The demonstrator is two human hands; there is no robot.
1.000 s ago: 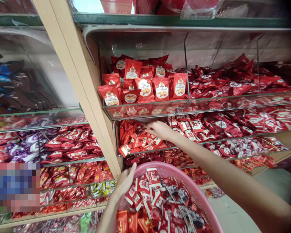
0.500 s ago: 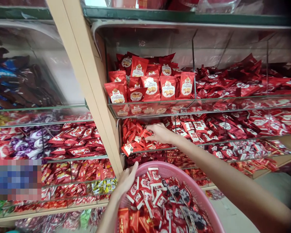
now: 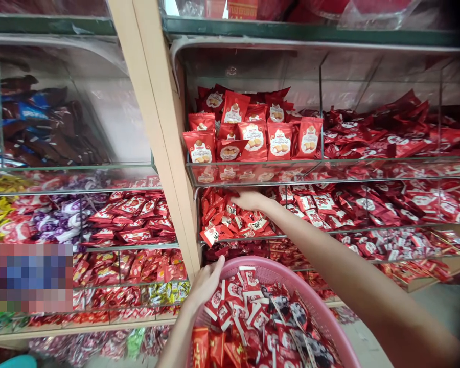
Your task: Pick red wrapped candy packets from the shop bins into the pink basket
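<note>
My left hand (image 3: 208, 280) is closed on the rim of a pink plastic basket (image 3: 310, 286), thumb along the edge. Inside the basket lie many wrapped candies (image 3: 235, 301), mostly red and white, some with dark prints, and orange-red packets (image 3: 216, 350) near the front. My right hand (image 3: 249, 199) reaches into a shelf compartment on the far side of the basket. It is over small red packets with black characters (image 3: 228, 222), towards the back of the pile. Its fingertips are shadowed and partly hidden, so their grip is unclear.
Above the reaching hand, a glass shelf edge (image 3: 253, 174) carries red cookie packets (image 3: 253, 138). A wooden post (image 3: 157, 117) stands left of the compartment. Glass dividers split neighbouring bins of red sweets (image 3: 134, 217). Brown and blue packets (image 3: 34, 117) lie at upper left.
My right hand has moved back and up within the compartment, uncovering more of the packets with black characters. My left hand stays on the basket rim. The view has shifted slightly left.
</note>
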